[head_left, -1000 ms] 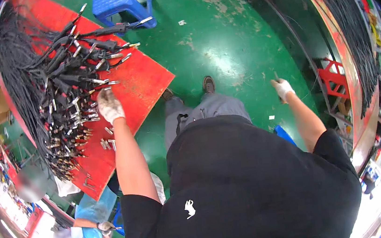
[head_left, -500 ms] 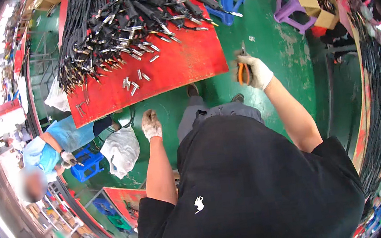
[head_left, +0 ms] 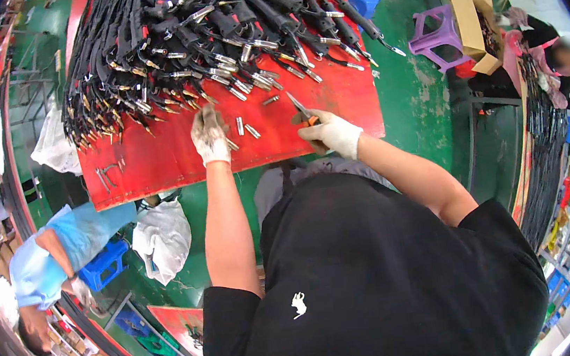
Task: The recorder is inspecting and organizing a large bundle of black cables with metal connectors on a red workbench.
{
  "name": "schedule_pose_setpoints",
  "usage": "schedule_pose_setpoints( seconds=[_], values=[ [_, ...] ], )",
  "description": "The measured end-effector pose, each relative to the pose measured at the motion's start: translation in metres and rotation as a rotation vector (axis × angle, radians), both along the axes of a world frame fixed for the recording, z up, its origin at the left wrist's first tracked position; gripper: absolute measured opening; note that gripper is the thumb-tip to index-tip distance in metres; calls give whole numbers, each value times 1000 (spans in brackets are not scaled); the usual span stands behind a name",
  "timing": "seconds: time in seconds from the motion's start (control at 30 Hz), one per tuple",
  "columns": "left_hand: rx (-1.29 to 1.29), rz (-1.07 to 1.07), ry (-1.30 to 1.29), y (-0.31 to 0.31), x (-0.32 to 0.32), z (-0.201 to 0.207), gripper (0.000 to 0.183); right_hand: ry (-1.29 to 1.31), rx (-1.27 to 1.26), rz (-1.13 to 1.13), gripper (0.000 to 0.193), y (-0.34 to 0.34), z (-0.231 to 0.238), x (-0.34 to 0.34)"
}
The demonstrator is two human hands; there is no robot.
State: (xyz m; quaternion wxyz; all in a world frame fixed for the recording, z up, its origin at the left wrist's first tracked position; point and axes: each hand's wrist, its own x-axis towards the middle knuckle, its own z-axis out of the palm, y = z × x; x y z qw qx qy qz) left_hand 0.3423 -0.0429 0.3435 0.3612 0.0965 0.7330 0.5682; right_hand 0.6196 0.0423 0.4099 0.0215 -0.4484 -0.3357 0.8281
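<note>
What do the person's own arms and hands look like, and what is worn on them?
Both hands wear light, whitish work gloves that end at the wrist. The left hand has a glove with grey, dirty marks on its back and fingers; the glove on the right hand looks cleaner. The forearms are bare. Short black sleeves of a black shirt cover the upper arms. No watch or bracelet is visible.

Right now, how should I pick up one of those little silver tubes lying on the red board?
Pinch a loose silver tube across its middle, coming straight down from above. It lies flat on the red board, clear of the cable pile, beside the gloved left hand.
</note>
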Motion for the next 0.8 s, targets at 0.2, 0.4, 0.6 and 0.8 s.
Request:
schedule_pose_setpoints(
  seconds=[0.2,0.4,0.6,0.8],
  values=[
    [-25,-45,-150,80,-50,23,53,-241,618,220,34,16,-14,-72],
    [-120,14,-365,108,-63,13,47,-366,681,431,41,26,0,-96],
    [49,30,-536,114,-60,-11,42,-445,750,518,42,32,10,-111],
    [99,-19,-482,94,-77,-17,35,-436,865,614,37,39,8,-125]
  ],
)
